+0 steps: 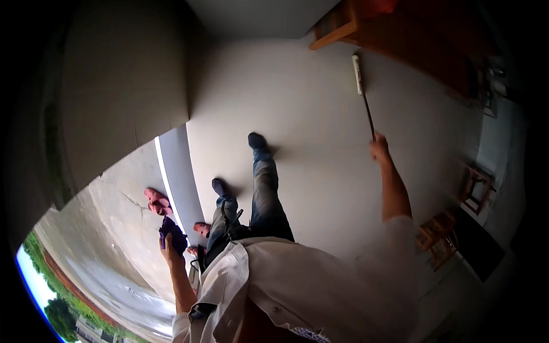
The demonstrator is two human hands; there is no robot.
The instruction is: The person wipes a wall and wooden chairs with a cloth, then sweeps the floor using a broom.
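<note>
On the right of the head view, my right hand [378,147] is closed round the end of a thin dark handle. That mop-like tool [358,74] stretches away from me over the pale floor and ends in a long cream-coloured head. At the lower left, my left hand [170,250] grips a bunched dark purple cloth [173,235], with the thumb on its near side. Below the cloth lie pink slippers near the doorway.
Wooden furniture [400,34] stands at the upper right, and wooden stools [439,237] are at the right. A wall corner [131,74] juts in at the upper left. Pink slippers [157,201] lie outside the door sill [182,171]. My feet are on the floor [320,171].
</note>
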